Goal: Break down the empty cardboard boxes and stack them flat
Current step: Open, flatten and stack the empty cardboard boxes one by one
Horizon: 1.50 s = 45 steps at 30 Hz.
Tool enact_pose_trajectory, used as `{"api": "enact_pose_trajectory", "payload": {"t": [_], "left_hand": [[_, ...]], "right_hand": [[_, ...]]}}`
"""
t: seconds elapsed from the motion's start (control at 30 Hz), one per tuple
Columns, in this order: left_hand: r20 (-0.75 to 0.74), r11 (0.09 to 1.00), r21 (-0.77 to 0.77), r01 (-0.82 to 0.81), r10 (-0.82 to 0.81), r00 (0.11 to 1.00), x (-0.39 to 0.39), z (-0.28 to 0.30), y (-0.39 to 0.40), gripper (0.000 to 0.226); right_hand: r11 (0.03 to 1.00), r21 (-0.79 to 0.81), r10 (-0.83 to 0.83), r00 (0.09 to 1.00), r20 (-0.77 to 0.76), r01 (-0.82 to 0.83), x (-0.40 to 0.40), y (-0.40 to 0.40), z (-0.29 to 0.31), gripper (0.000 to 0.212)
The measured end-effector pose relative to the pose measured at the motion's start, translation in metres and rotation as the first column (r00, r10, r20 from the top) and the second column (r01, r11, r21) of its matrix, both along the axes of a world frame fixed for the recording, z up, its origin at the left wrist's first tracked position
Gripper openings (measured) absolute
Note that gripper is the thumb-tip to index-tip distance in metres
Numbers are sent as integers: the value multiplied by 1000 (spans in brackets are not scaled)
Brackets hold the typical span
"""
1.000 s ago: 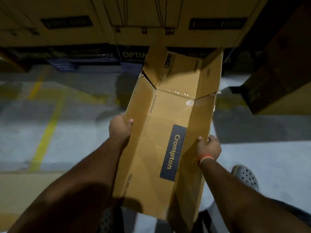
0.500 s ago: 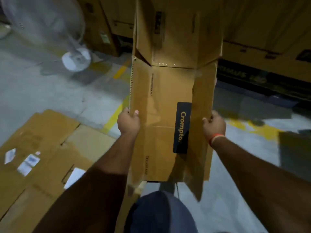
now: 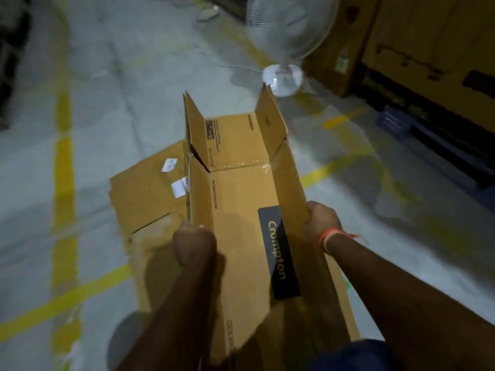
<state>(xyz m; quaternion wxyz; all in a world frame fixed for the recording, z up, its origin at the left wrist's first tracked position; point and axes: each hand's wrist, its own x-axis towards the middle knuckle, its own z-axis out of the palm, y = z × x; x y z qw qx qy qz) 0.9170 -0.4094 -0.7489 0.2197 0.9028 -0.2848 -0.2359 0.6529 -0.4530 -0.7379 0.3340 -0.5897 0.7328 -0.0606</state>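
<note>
The opened-out box [image 3: 241,210] is held w/ both grips: left hand [image 3: 194,243] curled round the left wall edge, right hand [image 3: 320,220] pinching the right wall. It's carried above the flattened cardboard [image 3: 150,194] on the floor, just beyond the left grip. Risk, prob.: side walls are sprung upright, so if dropped unpressed it'd land un-flat or slide off the stack.

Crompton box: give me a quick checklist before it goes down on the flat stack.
1. Left hand grips left wall: ok.
2. Right hand grips right wall: ok.
3. Crompton box fully flat: not ok, side walls and end flaps stand up.
4. Flattened cardboard on floor below, ready to receive: ok.
5. Pedestal fan apart from box's far end: cannot tell.
</note>
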Motion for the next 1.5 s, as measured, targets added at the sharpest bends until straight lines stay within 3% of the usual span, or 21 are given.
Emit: {"api": "enact_pose_trajectory", "payload": {"t": [0.1,0.2,0.27,0.37,0.47,0.53,0.73,0.87,1.07,1.17,1.27,1.5], "left_hand": [[66,989,83,-121,116,991,41,2,25,29],[47,969,51,-240,238,970,65,-9,34,37],[118,933,41,-357,350,929,69,-7,31,42],[80,985,111,-132,123,989,54,-1,30,63],[7,994,-37,107,-107,994,26,2,29,45],[-34,953,-116,279,-285,958,-2,10,26,32],[-117,737,-248,629,-667,736,-118,51,22,23],[-137,527,-362,769,-846,515,-214,93,52,22],[-168,219,-469,856,-973,157,-342,145,131,20],[-205,133,-499,856,-978,33,-383,152,169,19],[-251,98,-526,845,-967,-45,-410,141,203,17],[-288,31,-459,888,-951,-115,-441,101,222,31]], "right_hand": [[997,8,73,997,0,-73,48,-4,-8,38],[986,82,146,989,-14,-144,80,7,-16,79],[969,133,219,972,-85,-206,86,17,-17,103],[966,116,245,964,-105,-233,72,22,-9,97],[974,119,202,976,-76,-192,48,29,16,81],[984,120,137,989,-60,-129,27,37,31,73],[991,-36,-124,991,50,125,-53,91,82,58],[949,-140,-273,959,79,281,-128,170,114,53],[800,-240,-560,828,30,550,-243,310,146,44],[723,-265,-652,757,43,638,-274,367,152,44],[642,-268,-722,684,103,718,-291,413,147,45],[436,-129,-841,454,295,891,-319,460,88,49]]}}
